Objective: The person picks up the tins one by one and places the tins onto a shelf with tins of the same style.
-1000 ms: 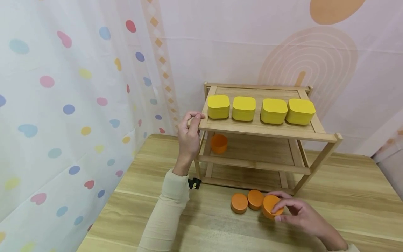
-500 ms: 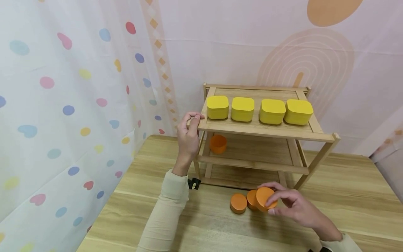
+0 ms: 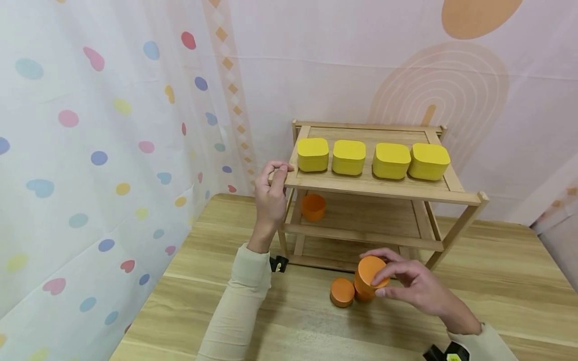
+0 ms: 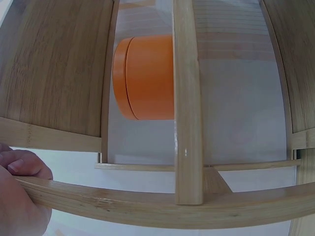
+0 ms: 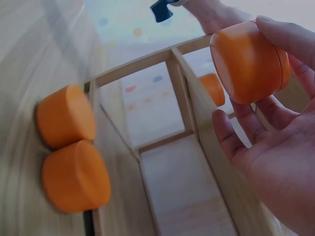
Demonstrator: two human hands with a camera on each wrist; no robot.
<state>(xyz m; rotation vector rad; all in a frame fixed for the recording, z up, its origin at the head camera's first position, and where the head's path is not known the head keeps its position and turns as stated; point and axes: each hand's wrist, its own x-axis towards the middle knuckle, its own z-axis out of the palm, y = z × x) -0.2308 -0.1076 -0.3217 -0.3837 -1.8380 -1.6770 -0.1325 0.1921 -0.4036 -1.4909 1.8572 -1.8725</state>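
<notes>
My right hand (image 3: 397,281) grips a round orange tin (image 3: 369,271), lifted off the table in front of the wooden three-tier rack (image 3: 379,188). In the right wrist view the tin (image 5: 248,61) sits between thumb and fingers (image 5: 275,142). Two more orange tins lie on the table: one (image 3: 342,292) in plain sight, the other (image 3: 359,294) partly hidden under the held tin; both (image 5: 66,115) (image 5: 76,174) show in the right wrist view. Another orange tin (image 3: 313,206) (image 4: 145,76) stands at the left of the middle shelf. My left hand (image 3: 271,193) grips the top shelf's front left corner.
Several yellow square boxes (image 3: 348,157) stand in a row on the top shelf. The rack stands at the back of the wooden table (image 3: 496,281), near a spotted curtain (image 3: 113,150) on the left. The bottom shelf (image 3: 352,253) looks bare.
My right hand has lifted the orange tin off the table and carried it up and to the left, over the other two tins. The left hand has not moved.
</notes>
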